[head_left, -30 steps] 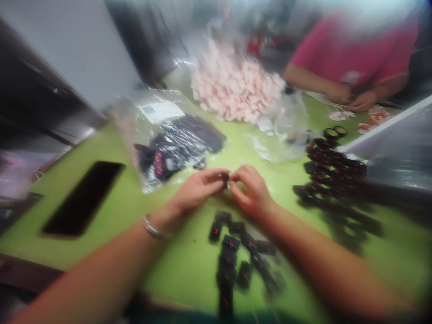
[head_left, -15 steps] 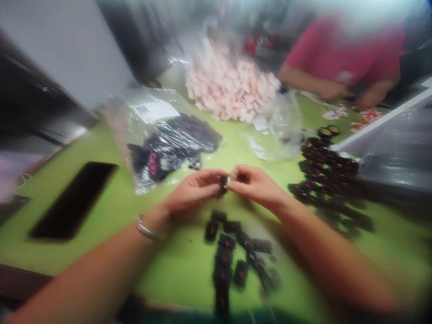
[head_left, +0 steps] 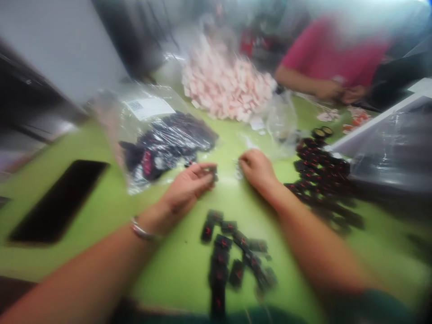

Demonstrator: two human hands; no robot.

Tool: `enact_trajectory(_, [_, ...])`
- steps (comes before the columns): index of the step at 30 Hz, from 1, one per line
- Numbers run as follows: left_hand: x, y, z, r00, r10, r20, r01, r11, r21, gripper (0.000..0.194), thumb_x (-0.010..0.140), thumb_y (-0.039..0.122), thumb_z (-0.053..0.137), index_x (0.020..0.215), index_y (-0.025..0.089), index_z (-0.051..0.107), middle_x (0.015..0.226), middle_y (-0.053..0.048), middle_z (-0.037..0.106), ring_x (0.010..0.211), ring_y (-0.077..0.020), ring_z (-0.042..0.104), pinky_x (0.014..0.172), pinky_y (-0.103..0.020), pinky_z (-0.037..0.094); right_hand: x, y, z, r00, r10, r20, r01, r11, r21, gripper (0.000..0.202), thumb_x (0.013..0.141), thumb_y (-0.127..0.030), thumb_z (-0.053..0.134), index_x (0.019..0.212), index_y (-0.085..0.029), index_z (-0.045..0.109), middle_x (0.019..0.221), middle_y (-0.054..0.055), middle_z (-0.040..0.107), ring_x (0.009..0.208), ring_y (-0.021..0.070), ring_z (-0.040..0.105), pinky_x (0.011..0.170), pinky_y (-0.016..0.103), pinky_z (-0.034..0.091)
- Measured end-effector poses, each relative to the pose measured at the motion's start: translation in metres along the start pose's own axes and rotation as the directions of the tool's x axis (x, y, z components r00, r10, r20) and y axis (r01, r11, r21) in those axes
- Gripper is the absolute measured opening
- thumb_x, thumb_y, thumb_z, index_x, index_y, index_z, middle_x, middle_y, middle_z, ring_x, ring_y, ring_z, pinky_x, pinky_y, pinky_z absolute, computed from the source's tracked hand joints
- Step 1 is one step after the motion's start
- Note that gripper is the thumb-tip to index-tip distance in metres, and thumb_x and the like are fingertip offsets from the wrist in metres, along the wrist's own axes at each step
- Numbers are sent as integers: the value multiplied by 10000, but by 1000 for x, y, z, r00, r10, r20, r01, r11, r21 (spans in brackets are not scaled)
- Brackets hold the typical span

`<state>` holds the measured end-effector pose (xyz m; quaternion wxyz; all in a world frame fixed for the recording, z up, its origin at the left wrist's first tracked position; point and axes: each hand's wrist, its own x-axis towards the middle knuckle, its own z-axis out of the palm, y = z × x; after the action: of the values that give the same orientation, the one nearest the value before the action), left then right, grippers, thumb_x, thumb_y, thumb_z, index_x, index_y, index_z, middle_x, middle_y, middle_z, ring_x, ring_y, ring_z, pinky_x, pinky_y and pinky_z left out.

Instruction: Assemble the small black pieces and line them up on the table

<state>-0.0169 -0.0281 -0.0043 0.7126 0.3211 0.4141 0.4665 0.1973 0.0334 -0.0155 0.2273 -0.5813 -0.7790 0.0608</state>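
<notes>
My left hand (head_left: 191,183), with a bracelet at the wrist, pinches a small dark part (head_left: 213,173) between thumb and fingertips above the green table. To its right, my right hand (head_left: 258,168) is down at the tabletop with fingers curled together, beside a few small pale pieces (head_left: 238,170). Whether something sits between its fingertips is too small to make out. Below both hands lie several black blocks with red marks (head_left: 221,265). A bigger heap of similar black parts (head_left: 320,166) is to the right of my right hand.
A clear bag of dark parts (head_left: 168,139) lies behind my left hand, a pile of pale pink pieces (head_left: 232,85) at the back. A black phone-like slab (head_left: 59,202) is at left, a plastic-covered box (head_left: 394,139) at right. Across the table, a person in pink (head_left: 332,58) handles small pieces.
My hands have moved apart. My right hand has left the dark part and gone right, to the pale pieces; my left keeps the part. The other person's hands have come closer together.
</notes>
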Motion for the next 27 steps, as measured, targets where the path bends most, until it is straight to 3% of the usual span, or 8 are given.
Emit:
enact_trajectory(14, [1, -5, 0, 999, 33, 40, -36, 997, 63, 387, 681, 238, 772, 1042, 142, 671, 793, -36, 661, 680, -106, 589, 645, -236, 447, 6, -8, 5, 993, -56, 101, 76, 975, -209, 192, 836, -164, 484, 760, -177, 661, 802, 86, 625, 747, 206, 520, 653, 316, 341])
enact_trajectory(20, [1, -6, -1, 997, 44, 70, -50, 994, 99, 389, 695, 254, 763, 1058, 150, 667, 837, -49, 678, 687, -106, 587, 665, -247, 447, 7, -12, 10, 992, -12, 122, 45, 960, -276, 169, 810, -144, 466, 771, -161, 630, 772, 118, 597, 696, 225, 500, 624, 337, 317])
enact_trajectory(24, [1, -7, -2, 995, 37, 90, -45, 995, 92, 399, 712, 259, 753, 1083, 149, 659, 836, -51, 673, 684, -101, 581, 652, -233, 437, 0, -20, 5, 986, -167, 12, 166, 967, -193, 141, 800, -128, 460, 777, -166, 594, 774, 102, 565, 738, 230, 481, 673, 341, 343])
enact_trajectory(27, [2, -7, -3, 995, 42, 91, -48, 997, 63, 381, 719, 252, 747, 1078, 155, 665, 826, -42, 664, 678, -101, 573, 640, -232, 431, -12, -37, -5, 936, -341, -89, 338, 940, -51, 157, 843, -135, 426, 783, -179, 565, 767, 84, 542, 741, 214, 465, 694, 336, 373])
